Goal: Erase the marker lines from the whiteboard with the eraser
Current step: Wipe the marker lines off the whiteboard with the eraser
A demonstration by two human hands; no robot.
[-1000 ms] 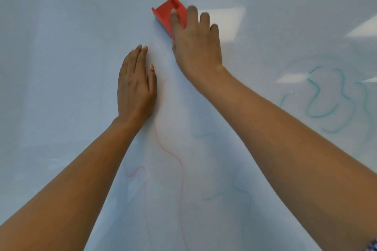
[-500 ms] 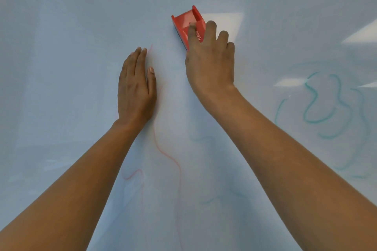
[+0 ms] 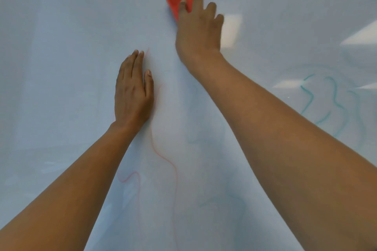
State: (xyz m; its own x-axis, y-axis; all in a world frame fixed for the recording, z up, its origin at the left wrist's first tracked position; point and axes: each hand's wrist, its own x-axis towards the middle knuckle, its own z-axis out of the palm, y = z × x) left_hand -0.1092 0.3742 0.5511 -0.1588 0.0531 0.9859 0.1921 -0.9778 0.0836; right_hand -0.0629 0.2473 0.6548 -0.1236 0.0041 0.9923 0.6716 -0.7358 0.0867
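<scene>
Gripping red eraser (image 3: pixel 177 5) against whiteboard (image 3: pixel 61 67), right hand (image 3: pixel 199 30) reaches high at upper centre, fingers curled over eraser's top; hand slightly blurred. Left hand (image 3: pixel 132 91) lies flat on board, lower and to left, fingers straight and together, holding nothing. Thin red marker line (image 3: pixel 163 157) wanders down board from beside left hand, between both forearms. Teal squiggles (image 3: pixel 308 96) sit at right edge, well apart from eraser. Fainter teal traces (image 3: pixel 214 204) low centre. Bright light reflection (image 3: pixel 232 30) just right of right hand.
</scene>
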